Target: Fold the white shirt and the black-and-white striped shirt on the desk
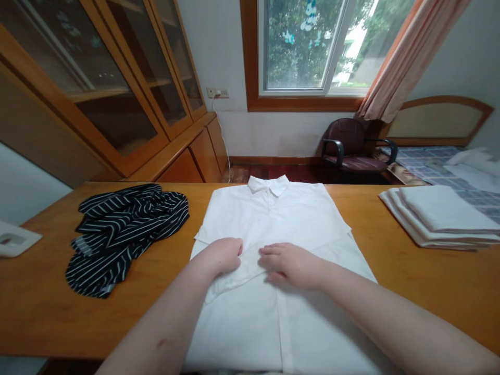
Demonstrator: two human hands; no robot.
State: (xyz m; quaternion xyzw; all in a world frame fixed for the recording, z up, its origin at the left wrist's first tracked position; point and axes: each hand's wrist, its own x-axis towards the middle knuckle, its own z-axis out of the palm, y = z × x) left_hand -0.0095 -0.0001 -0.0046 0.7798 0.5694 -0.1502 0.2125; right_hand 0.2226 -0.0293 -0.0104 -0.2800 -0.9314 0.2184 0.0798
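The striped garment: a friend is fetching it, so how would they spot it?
On the wooden table, look left of the spread white shirt. The striped garment lies crumpled there, its black cloth unlike the white shirt and the folded white stack.

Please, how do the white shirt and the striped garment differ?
The white shirt is plain, while the striped garment is black with thin white stripes. The white shirt is laid out mostly flat; the striped garment lies crumpled. The white shirt covers more of the wooden table than the striped garment. Both are cloth.
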